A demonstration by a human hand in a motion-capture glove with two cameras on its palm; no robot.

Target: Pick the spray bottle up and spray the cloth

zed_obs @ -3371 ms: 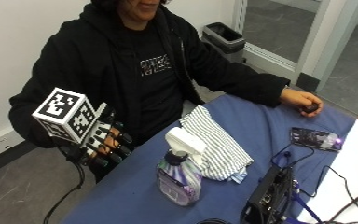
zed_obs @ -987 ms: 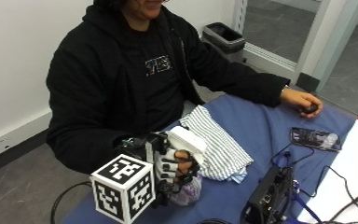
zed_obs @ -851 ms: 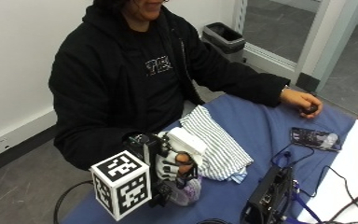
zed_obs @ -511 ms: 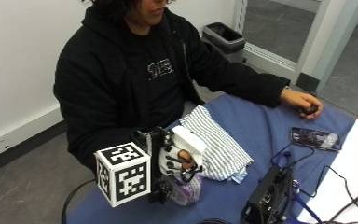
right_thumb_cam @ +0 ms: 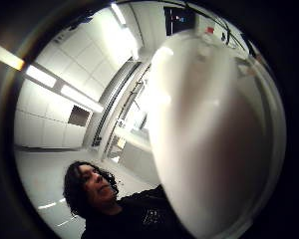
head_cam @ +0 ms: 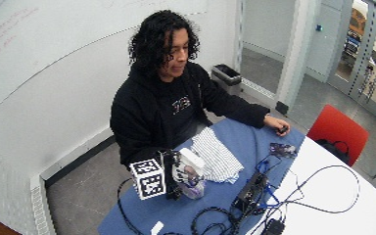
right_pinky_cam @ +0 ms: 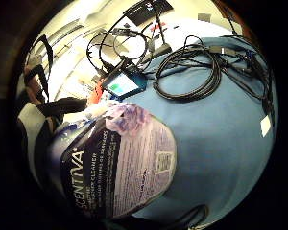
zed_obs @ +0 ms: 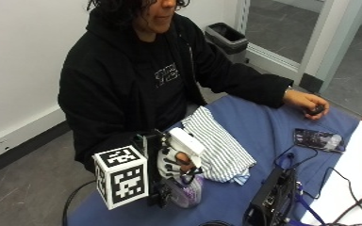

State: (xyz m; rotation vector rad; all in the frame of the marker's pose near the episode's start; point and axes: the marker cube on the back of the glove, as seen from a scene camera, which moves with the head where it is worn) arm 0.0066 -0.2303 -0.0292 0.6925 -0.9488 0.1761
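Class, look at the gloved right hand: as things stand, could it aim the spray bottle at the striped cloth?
Probably yes. The right hand already grips the spray bottle, and the striped cloth lies right beside it on the blue table, with nothing between them.

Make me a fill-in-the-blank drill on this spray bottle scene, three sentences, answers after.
1. The gloved right hand grips the spray bottle just below its ____ sprayer head.
2. The striped cloth lies on the ____ tablecloth.
3. The bare left hand rests on the table's far ____.

Answers: white; blue; corner
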